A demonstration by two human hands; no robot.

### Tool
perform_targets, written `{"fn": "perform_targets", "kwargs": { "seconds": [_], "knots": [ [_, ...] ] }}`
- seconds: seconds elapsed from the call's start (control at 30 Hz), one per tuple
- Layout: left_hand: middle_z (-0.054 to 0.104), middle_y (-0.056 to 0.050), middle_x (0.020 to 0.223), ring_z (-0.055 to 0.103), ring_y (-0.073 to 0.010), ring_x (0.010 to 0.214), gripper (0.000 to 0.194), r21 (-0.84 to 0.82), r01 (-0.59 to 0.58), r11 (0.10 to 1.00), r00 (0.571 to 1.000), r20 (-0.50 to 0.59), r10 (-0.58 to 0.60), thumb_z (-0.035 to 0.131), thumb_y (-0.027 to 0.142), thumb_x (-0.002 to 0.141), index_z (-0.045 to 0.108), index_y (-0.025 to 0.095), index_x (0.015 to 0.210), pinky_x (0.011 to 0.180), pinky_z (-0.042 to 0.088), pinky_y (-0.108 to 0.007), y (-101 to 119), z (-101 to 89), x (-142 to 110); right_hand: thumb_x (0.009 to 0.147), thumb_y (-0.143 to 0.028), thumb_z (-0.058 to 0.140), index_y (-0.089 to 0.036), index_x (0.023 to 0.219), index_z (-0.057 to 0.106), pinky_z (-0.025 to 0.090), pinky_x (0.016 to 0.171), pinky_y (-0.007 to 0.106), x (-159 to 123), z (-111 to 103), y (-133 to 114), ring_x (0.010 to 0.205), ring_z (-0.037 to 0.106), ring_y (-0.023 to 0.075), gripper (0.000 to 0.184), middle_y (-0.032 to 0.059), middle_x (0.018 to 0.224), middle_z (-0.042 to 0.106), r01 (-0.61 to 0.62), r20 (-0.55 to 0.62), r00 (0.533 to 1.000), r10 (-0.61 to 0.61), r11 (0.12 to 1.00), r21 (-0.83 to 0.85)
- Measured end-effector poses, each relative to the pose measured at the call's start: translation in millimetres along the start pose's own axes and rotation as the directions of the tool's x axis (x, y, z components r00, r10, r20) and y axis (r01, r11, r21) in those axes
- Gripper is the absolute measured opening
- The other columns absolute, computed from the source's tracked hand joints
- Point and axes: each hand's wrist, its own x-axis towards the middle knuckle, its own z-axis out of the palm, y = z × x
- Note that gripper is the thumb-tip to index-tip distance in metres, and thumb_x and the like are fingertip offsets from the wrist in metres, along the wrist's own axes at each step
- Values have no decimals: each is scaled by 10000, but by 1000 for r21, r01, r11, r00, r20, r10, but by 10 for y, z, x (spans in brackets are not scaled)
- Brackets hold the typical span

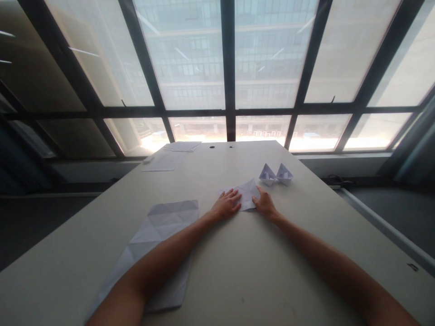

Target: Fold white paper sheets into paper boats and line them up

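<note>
A folded piece of white paper [247,192] lies on the table between my hands. My left hand [227,204] rests flat on its left part, fingers stretched out and slightly spread. At the paper's right edge, my right hand [265,203] grips it between thumb and fingers. Just beyond my right hand stand two folded paper boats, a left one [268,174] and a right one [284,174], side by side. Under and beside my left forearm lies a large creased paper sheet [170,222].
The white table [231,271] stretches away toward a wall of framed windows [193,54]. Flat paper sheets [163,162] lie at its far left, and a round cable hole [212,147] is near the far edge. A small dark clip-like item [412,267] lies near the right edge.
</note>
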Motion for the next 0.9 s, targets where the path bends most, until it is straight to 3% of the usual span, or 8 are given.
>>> {"fn": "perform_targets", "kwargs": {
  "seconds": [0.17, 0.3, 0.5, 0.63, 0.77, 0.9],
  "knots": [
    [248, -76, 1636, 185, -286, 1514, 563, 29, -17, 999, 997, 80, 14, 333, 483, 1028, 350, 247, 1538, 1201, 176, -559, 8, -33, -28, 886, -286, 564, -123, 1511, 373, 485, 947, 354, -75, -57, -120, 1126, 649, 296, 674, 167, 1218, 692, -90, 84, 990, 116, 960, -264],
    [263, -66, 1632, 215, -276, 1506, 561, 45, -21, 999, 997, 74, 17, 345, 493, 1023, 362, 262, 1534, 1204, 192, -525, 11, -44, -34, 942, -369, 526, -74, 1556, 241, 460, 941, 346, -111, -82, -168, 1165, 613, 296, 739, 201, 1296, 634, -66, 122, 984, 129, 903, -425],
    [388, -26, 1577, 340, -255, 1457, 491, 51, -27, 998, 998, 56, 24, 269, 509, 1043, 492, 318, 1437, 1178, 289, -477, 43, -116, -16, 948, -391, 526, -125, 1421, 477, 361, 1046, 382, -167, -106, -210, 1293, 437, 318, 546, 180, 1418, 505, 94, 109, 993, -40, 826, -556],
    [503, -6, 1496, 427, -245, 1402, 459, 26, -26, 999, 999, 18, 26, 296, 517, 1038, 607, 337, 1323, 1155, 336, -432, 87, -153, -14, 942, -349, 527, -150, 1403, 505, 306, 1080, 451, -191, -86, -249, 1349, 336, 352, 503, 187, 1492, 413, 137, 124, 989, -81, 818, -559],
    [633, -12, 1352, 557, -232, 1263, 473, -7, -6, 1000, 998, -62, 6, 291, 478, 1044, 710, 297, 1171, 1101, 391, -392, 159, -172, -32, 955, -259, 481, -184, 1238, 642, 334, 1064, 407, -183, -40, -270, 1290, 412, 297, 334, 152, 1400, 525, 263, 269, 952, -147, 843, -470],
    [713, -41, 1156, 619, -230, 1102, 448, -14, 8, 1000, 993, -116, -10, 333, 423, 1035, 750, 261, 1027, 1018, 450, -376, 226, -193, -48, 966, -237, 475, -194, 1131, 699, 381, 1016, 347, -172, -34, -287, 1130, 531, 243, 281, 112, 1204, 644, 355, 354, 909, -218, 851, -387]
  ]
}}
